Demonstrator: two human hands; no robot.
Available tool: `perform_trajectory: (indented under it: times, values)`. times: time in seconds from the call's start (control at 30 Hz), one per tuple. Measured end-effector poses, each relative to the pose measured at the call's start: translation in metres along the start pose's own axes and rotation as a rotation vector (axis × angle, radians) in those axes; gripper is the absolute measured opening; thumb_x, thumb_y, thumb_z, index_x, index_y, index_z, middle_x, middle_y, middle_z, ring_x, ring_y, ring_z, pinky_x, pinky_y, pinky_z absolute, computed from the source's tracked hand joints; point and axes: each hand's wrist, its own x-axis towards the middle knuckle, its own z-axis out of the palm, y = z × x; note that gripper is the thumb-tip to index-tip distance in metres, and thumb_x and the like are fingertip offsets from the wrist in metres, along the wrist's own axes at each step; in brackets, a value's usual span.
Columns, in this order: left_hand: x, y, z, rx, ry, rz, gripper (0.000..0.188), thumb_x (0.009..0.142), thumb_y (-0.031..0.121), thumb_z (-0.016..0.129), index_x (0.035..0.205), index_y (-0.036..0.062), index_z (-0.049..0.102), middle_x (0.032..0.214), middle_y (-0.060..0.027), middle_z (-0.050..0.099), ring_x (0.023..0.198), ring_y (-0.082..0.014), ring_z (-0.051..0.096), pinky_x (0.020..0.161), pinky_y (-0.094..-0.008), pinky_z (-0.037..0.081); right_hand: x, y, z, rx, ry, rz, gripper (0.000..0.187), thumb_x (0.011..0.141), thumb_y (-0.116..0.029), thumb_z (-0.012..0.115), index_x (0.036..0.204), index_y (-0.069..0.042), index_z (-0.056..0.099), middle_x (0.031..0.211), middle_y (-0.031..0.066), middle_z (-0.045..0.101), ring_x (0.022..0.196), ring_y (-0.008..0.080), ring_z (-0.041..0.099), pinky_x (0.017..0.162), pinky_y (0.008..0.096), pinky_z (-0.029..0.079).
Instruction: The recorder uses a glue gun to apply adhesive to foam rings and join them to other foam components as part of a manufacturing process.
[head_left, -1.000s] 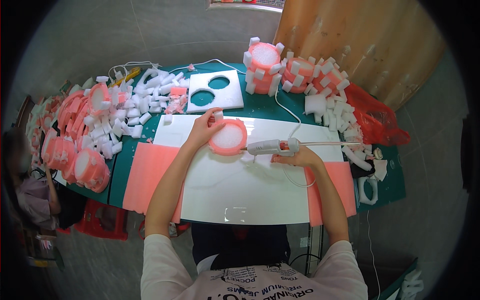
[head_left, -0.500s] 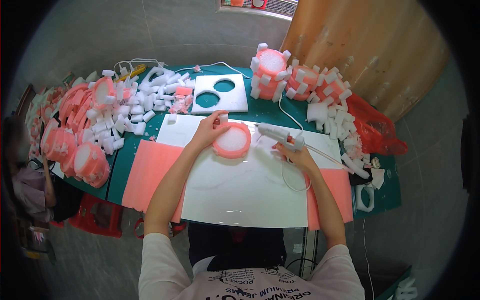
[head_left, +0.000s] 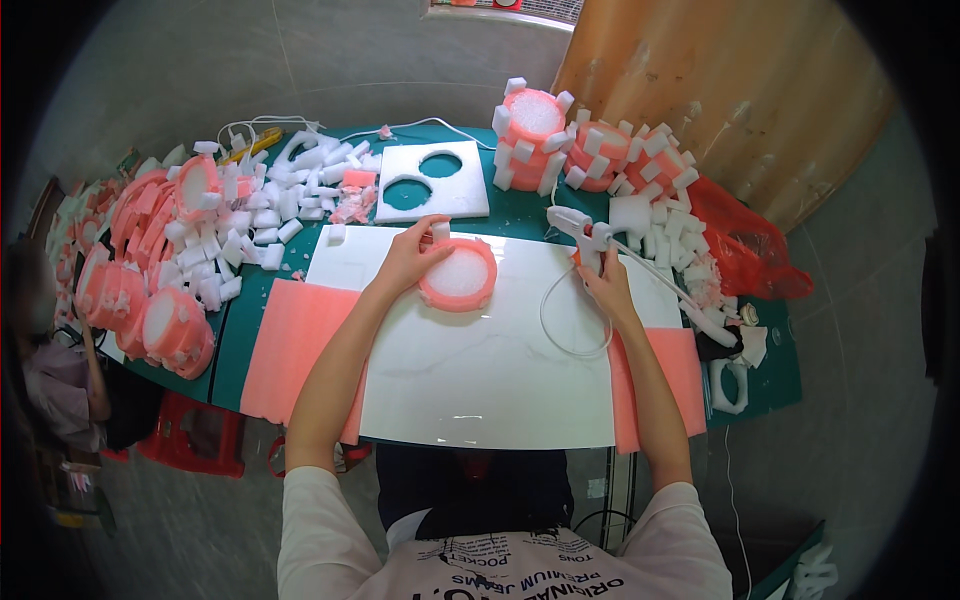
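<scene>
Beyond pink-rimmed disc point(head_left: 457, 274) — holed white sheet point(head_left: 458, 198); loose blocks point(head_left: 265, 218) leftward.

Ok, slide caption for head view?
Left hand holding white foam block at pink foam ring, right hand holding white glue gun.

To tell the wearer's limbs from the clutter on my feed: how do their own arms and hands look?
The left hand and right hand are bare, with no gloves or watch visible. The left sleeve and right sleeve are short, pale and plain; both forearms are uncovered.
</scene>
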Motion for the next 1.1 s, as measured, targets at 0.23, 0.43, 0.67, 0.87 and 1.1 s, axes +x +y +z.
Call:
perform_trajectory:
  times: [0.23,0.43,0.67,0.87,1.1]
  values:
    - [0.0,0.0,0.0,-0.024,-0.007,-0.018,0.047,0.075,0.023,0.069,0.118,0.0111,0.054,0.092,-0.0115,0.058,0.079,-0.0194,0.058,0.074,-0.0279,0.048,-0.001,-0.009,-0.002,-0.102,0.053,-0.011,0.035,0.078,-0.017,0.063,0.106,0.002,0.052,0.083,0.0192,0.06,0.068,0.0312,0.056,0.062,0.0383,0.042]
    - [0.0,-0.004,0.0,-0.018,0.017,0.056,0.048,0.076,0.023,0.069,0.118,0.0074,0.052,0.097,-0.012,0.058,0.079,-0.019,0.058,0.072,-0.0279,0.049,-0.004,-0.015,-0.004,-0.31,0.093,-0.104,0.04,0.08,-0.023,0.063,0.107,0.005,0.053,0.091,0.0207,0.059,0.082,0.0327,0.054,0.072,0.0398,0.042]
    - [0.006,-0.015,0.003,0.026,0.193,0.261,0.041,0.084,0.03,0.059,0.117,0.0058,0.052,0.109,-0.0136,0.054,0.099,-0.0265,0.051,0.087,-0.0353,0.039,-0.012,-0.023,-0.01,-0.415,0.246,-0.193,0.042,0.076,-0.028,0.068,0.098,0.005,0.053,0.089,0.0182,0.056,0.085,0.0328,0.051,0.073,0.0394,0.041]
    - [0.01,-0.023,-0.029,0.52,0.592,0.271,0.032,0.079,0.025,0.06,0.108,0.0114,0.056,0.108,-0.0088,0.053,0.101,-0.0291,0.048,0.085,-0.0415,0.035,-0.015,-0.034,-0.02,-0.469,0.239,-0.126,0.042,0.071,-0.03,0.073,0.085,0.002,0.049,0.085,0.0159,0.052,0.081,0.0312,0.049,0.07,0.0383,0.041]
    - [0.01,-0.042,-0.057,0.716,0.802,0.088,0.025,0.08,0.024,0.057,0.104,0.016,0.058,0.101,-0.0071,0.054,0.097,-0.0262,0.049,0.081,-0.043,0.036,-0.017,-0.046,-0.022,-0.528,0.076,0.119,0.041,0.072,-0.038,0.069,0.058,-0.002,0.054,0.057,0.0123,0.055,0.055,0.0288,0.053,0.053,0.0397,0.042]
